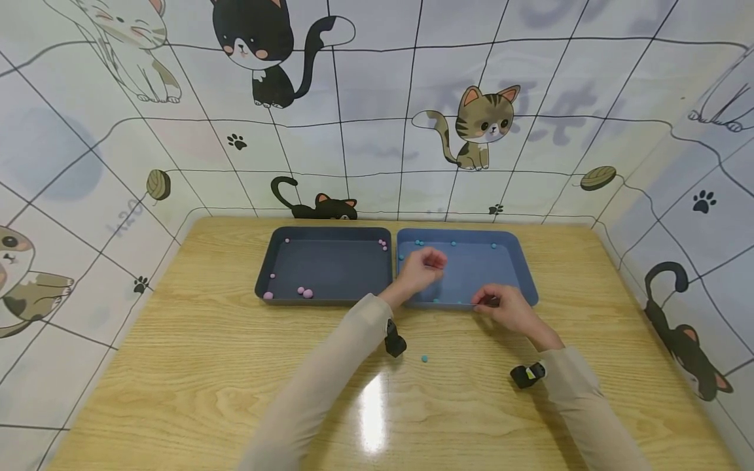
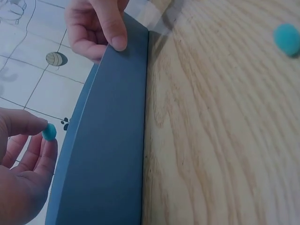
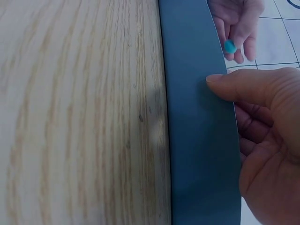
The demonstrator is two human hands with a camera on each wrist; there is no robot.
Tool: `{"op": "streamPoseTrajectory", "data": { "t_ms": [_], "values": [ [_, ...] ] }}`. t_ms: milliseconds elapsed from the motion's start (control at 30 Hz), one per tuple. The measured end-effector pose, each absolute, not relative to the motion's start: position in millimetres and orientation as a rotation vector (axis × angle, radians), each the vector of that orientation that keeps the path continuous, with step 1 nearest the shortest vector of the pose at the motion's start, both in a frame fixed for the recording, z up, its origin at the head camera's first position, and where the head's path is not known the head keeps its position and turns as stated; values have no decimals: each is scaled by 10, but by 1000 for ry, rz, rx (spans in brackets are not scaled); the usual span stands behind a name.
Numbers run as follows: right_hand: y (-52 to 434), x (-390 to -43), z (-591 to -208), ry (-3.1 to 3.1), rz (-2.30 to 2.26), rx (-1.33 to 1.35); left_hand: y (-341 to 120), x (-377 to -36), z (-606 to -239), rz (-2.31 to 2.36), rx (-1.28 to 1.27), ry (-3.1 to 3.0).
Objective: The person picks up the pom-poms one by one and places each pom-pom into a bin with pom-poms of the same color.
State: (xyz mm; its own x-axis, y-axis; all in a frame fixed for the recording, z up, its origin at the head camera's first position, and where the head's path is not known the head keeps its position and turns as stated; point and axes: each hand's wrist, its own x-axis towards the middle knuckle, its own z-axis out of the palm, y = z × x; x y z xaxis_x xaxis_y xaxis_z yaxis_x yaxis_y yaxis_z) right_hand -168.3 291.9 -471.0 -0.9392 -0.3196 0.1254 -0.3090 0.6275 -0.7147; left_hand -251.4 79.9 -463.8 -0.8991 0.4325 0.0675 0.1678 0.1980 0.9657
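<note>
Left hand (image 1: pixel 419 269) pinched a teal ball (image 2: pixel 49 131) above the blue tray (image 1: pixel 506 245); right hand (image 1: pixel 501 306) gripped its near rim.

I see a staged sorting booth: a wooden tabletop (image 1: pixel 206 366) enclosed on three sides by cartoon-cat wall panels (image 1: pixel 377 118), with two trays (image 1: pixel 324 265) set side by side.

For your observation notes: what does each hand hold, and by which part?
The left hand pinches a teal pompom between thumb and fingertips. The right hand grips the blue tray by its near rim.
</note>
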Motion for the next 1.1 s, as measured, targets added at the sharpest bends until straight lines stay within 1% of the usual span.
{"op": "streamPoseTrajectory", "data": {
  "t_ms": [467, 800, 1100],
  "values": [
    [2903, -1687, -4694, 2826, -1223, -539, 874, -2625, -4647, 1812, 509, 2287],
    [2907, -1681, -4688, 2831, -1230, -535, 871, -2619, -4660, 1772, 501, 2329],
    [2905, -1686, -4686, 2824, -1214, -527, 786, -2522, -4557, 1852, 515, 2231]
  ]
}}
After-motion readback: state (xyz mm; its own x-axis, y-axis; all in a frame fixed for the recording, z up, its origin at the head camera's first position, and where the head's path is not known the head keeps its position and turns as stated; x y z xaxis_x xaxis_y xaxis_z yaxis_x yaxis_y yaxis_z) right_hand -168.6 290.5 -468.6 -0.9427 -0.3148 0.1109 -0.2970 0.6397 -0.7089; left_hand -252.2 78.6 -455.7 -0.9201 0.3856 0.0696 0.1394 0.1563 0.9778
